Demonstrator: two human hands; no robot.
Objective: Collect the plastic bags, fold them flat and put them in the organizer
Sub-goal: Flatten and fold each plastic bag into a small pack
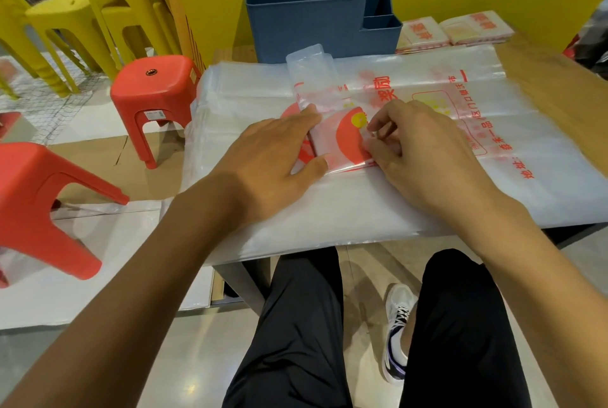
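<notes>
1. A person sits at a light wooden table (556,78), seen from above; black trousers and one white sneaker (398,332) show below the near edge.
2. A stack of large clear plastic bags with red printed characters (427,151) lies flat and covers most of the tabletop.
3. On top of that stack, at the middle, lies a narrow, partly folded clear plastic bag with a red and yellow print (342,141). Its unfolded far end reaches toward the organizer.
4. The left hand (273,161) lies flat, fingers straight, pressing down the left side of the folded bag.
5. The right hand (418,151) is at the bag's right edge, thumb and curled fingers pinching the plastic there.
6. The two hands sit near each other, with the folded bag between them.
7. A dark blue plastic organizer with several open compartments (309,19) stands at the far side of the table, against a yellow wall.
8. Just right of the organizer lie two small folded bags with red print (454,31), flat on the table.
9. On the floor to the left stand two red plastic stools (154,95), with stacked yellow plastic stools (98,3) farther back.
</notes>
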